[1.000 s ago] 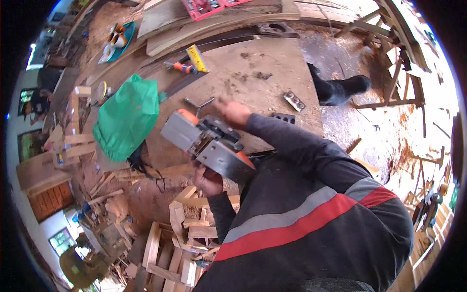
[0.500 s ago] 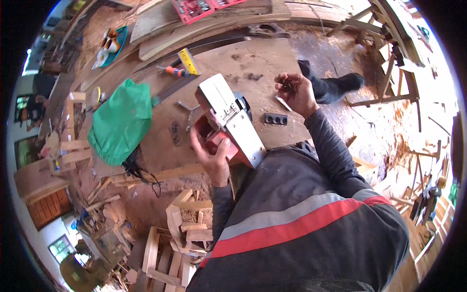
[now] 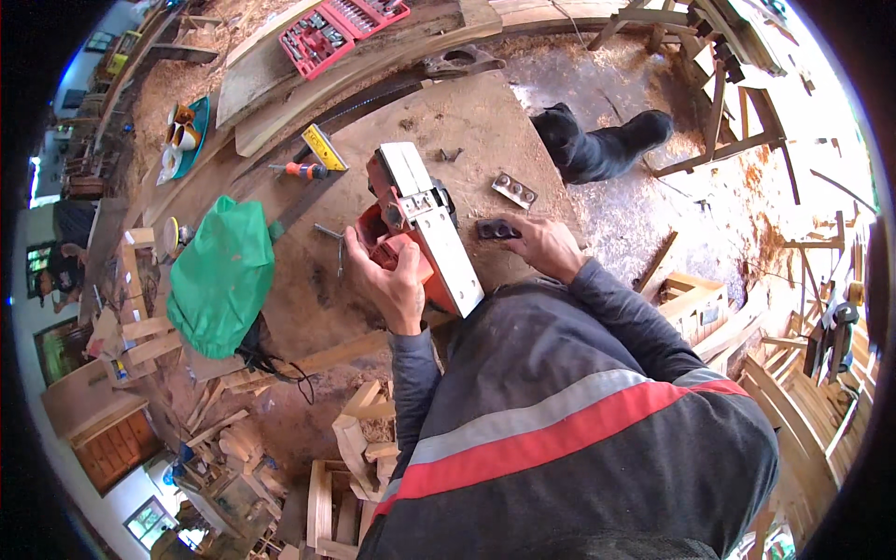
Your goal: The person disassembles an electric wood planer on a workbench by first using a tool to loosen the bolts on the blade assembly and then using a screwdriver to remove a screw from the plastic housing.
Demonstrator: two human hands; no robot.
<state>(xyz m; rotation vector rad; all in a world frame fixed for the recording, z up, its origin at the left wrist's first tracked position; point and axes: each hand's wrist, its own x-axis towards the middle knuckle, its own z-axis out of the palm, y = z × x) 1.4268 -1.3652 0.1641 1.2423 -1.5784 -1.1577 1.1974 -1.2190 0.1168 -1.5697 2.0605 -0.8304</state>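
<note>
An electric hand planer (image 3: 431, 238) with a red body rests tilted at my lap and the board's edge, its pale metal sole turned up. My left hand (image 3: 394, 285) is closed around the red body, thumb on top. At its right, my right hand (image 3: 549, 247) pinches the end of a small dark bar with round holes (image 3: 495, 229) on the board; the fingertips are partly hidden. Just beyond lies a silvery bar with three round holes (image 3: 513, 190). A T-shaped metal wrench (image 3: 334, 240) is beside my left hand.
On the wooden board (image 3: 373, 140) lie a green cloth bag (image 3: 224, 280), an orange-handled screwdriver (image 3: 301, 170) and a yellow-edged square (image 3: 324, 147). A red socket set case (image 3: 322, 42) and a teal tray with cups (image 3: 187, 140) stand farther back. Wooden frames (image 3: 359, 429) crowd the lower left.
My right hand has come down and closed on the dark bar. The silvery bar, a thin pale edge under that hand before, now lies flat. My left hand still holds the planer.
</note>
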